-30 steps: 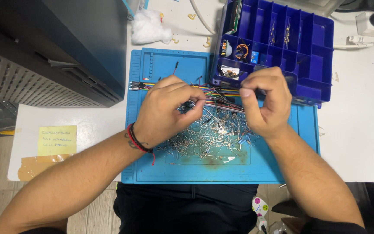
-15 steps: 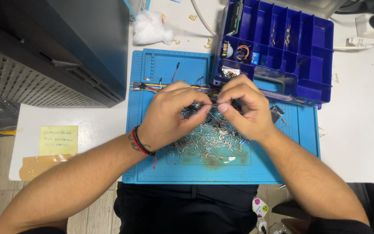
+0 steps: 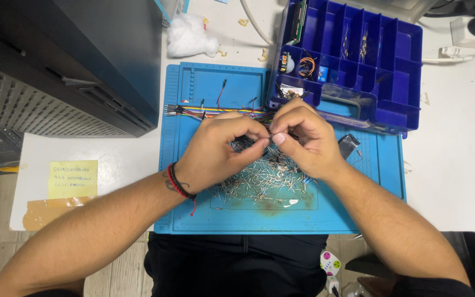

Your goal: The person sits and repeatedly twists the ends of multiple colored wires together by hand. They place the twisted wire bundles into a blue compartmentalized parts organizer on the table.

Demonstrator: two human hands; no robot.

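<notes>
White counter holds a blue work mat, and on the mat lies a big pile of thin metal pins. Both hands meet just over the pile, so loose bits fall back onto it. Left hand and right hand each pinch one tiny pin between fingertips, grip tight. It looks thin, short and silvery. Colourful jumper wires lie behind, beside a blue parts box.
</notes>
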